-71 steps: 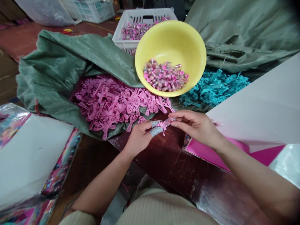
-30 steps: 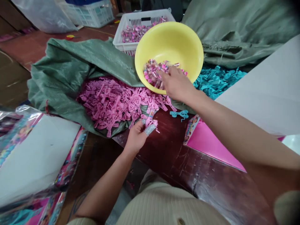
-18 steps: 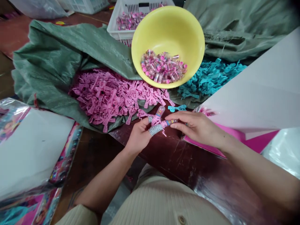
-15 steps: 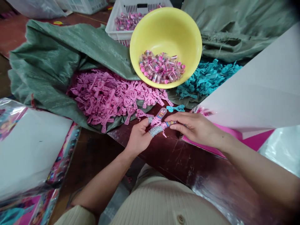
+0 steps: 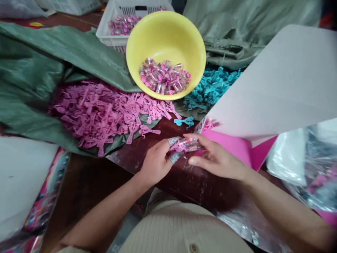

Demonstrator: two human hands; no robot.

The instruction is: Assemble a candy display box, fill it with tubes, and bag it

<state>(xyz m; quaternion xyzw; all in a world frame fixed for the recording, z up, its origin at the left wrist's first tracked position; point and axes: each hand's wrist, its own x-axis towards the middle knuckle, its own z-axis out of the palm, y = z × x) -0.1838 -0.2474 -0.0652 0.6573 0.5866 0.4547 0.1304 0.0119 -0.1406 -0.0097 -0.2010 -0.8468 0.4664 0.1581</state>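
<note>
Centre of frame, above the bench point(image 5: 184, 181): pink piece point(image 5: 176, 146), clear capsules point(image 5: 192, 148), pinched in left hand point(image 5: 157, 160); right hand point(image 5: 222, 160) parted, index finger seemingly touching. Step, I judge: aligning these. Next move calls for steady left pinch.

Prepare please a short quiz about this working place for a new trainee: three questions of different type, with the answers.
1. Which hand shows grey finger wraps? A) left; B) right; C) both.
2. True or false: the yellow bowl holds small clear containers with pink ends.
3. Fill in: the pile at the open green sack is coloured ____.

Key: 1. A, the left hand. 2. True. 3. Pink.
</note>
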